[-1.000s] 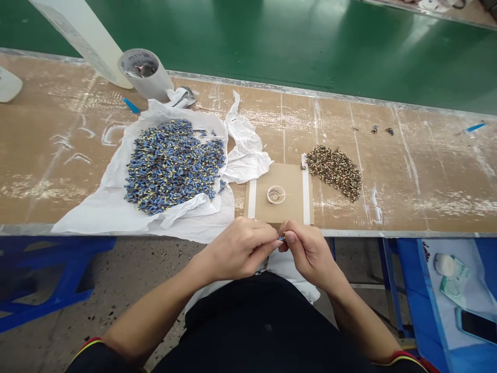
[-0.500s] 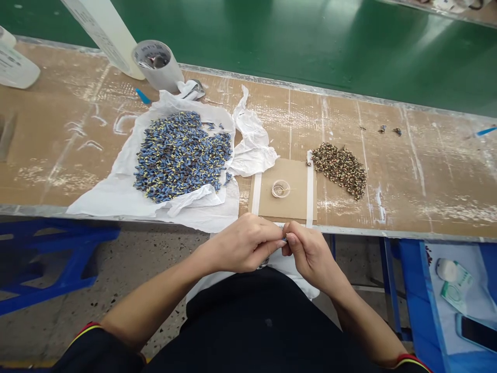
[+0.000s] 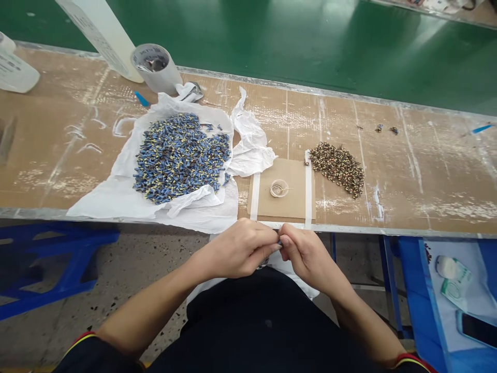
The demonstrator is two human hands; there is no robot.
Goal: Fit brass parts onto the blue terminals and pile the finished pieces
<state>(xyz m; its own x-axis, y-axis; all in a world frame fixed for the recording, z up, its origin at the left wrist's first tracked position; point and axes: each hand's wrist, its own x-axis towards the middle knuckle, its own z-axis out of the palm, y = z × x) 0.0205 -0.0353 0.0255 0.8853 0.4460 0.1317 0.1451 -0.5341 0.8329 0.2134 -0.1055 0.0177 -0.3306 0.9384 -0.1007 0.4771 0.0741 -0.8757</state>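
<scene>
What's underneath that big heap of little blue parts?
The blue parts lie on a crumpled white plastic sheet, spread over the brown worktable. Whatever lies beneath the heap's middle is covered.

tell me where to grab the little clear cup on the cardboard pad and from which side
Grip the clear cup by its round rim, from above: it sits upright and low on the cardboard pad, open on all sides. Something thin lies across it, so pinch beside that.

We see bright, even overhead light, pale glare streaks at upper right, sharp focus, and edges bowed by wide-angle distortion.
</scene>
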